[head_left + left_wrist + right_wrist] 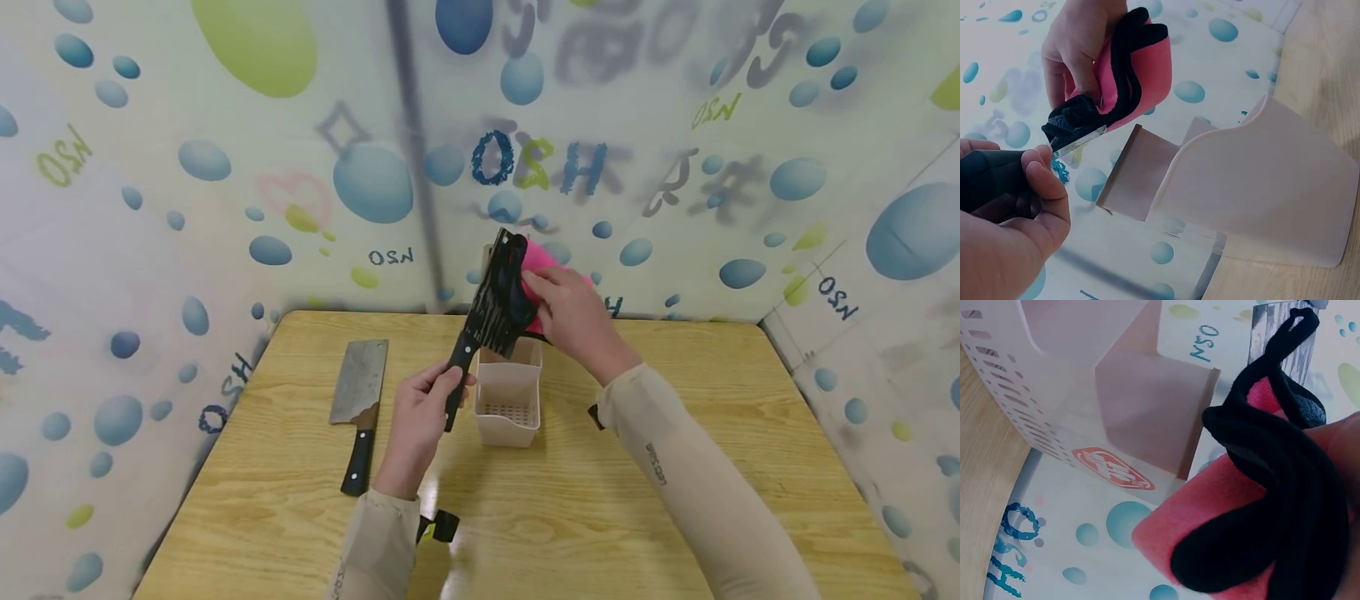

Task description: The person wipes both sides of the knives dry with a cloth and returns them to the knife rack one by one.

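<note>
My left hand (418, 417) grips a kitchen knife by its black riveted handle (459, 379), blade pointing up and away. Its shiny blade (1300, 359) carries dark streaks in the head view. A pink cloth with black trim (542, 262) is pinched in my right hand (577, 321). Part of the black trim lies against the blade (1082, 140), hiding some of it. Both hands are raised over the table, in front of a beige plastic holder (507, 430). Left of them, a cleaver (360, 379) with a black handle lies flat on the table.
The holder has stepped open compartments, slotted walls and a red oval label (1113, 469). It stands on a wood-grain table (247, 500). Behind the table rises a white wall sheet (300, 242) printed with blue and green spots.
</note>
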